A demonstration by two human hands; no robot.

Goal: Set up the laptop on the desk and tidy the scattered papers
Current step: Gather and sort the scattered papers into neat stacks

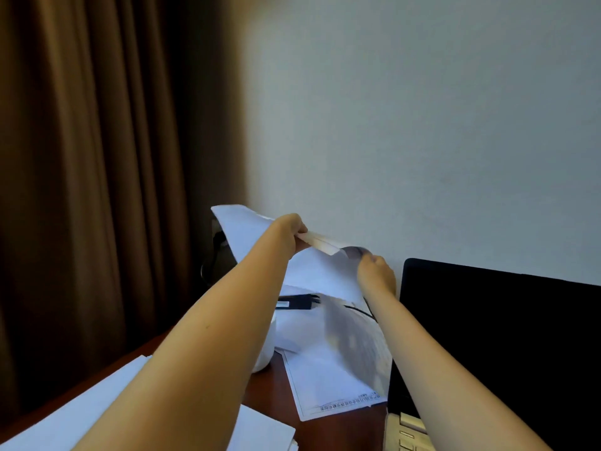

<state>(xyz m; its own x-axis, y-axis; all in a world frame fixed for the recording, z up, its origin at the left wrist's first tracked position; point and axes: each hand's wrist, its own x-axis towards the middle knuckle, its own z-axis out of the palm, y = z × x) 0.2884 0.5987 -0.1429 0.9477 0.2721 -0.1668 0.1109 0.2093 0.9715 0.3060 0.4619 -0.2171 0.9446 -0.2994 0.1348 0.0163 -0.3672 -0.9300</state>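
Note:
My left hand (291,227) grips a bunch of white papers (247,232), lifted above the far end of the desk. My right hand (377,273) pinches the right side of the same bunch, where one sheet hangs down, blurred. More printed sheets (325,382) lie flat on the brown desk (341,431) below. The laptop (487,320) stands open at the right, its screen dark, with a corner of its pale keyboard at the bottom edge.
A black power adapter (297,302) with its cable lies under the lifted papers. A stack of white sheets (74,415) sits at the near left. A white round object (265,353) shows beside my left forearm. Brown curtains (97,157) hang left; a pale wall stands behind.

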